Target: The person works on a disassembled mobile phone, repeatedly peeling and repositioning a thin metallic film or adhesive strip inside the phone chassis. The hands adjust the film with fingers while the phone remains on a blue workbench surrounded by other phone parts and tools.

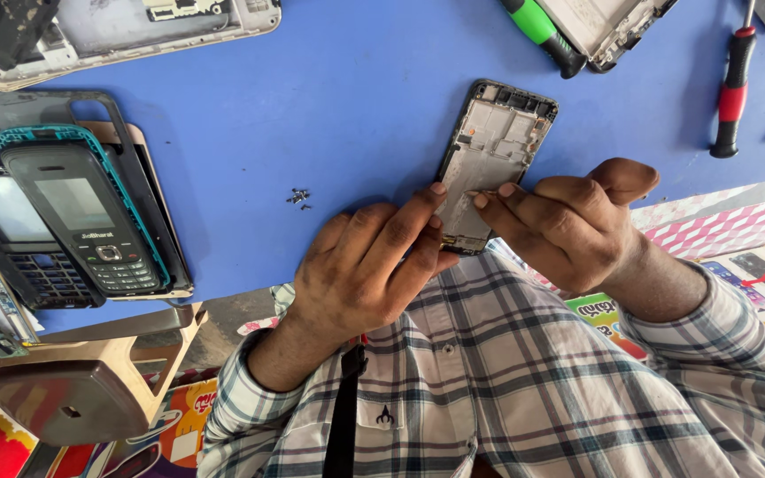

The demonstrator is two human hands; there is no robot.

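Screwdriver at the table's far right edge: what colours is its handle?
Red and black, clearest in the head view.

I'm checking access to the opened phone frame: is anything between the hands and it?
Nothing visible. The left hand already holds the phone frame at its lower end, and the right hand has its fingertips on the inner plate. The small screws lie apart on the blue table.

This is a phone repair shop: old phones (90, 226), opened phone shells (126, 31) and screwdrivers (732, 93) lie on a blue table (356, 97).
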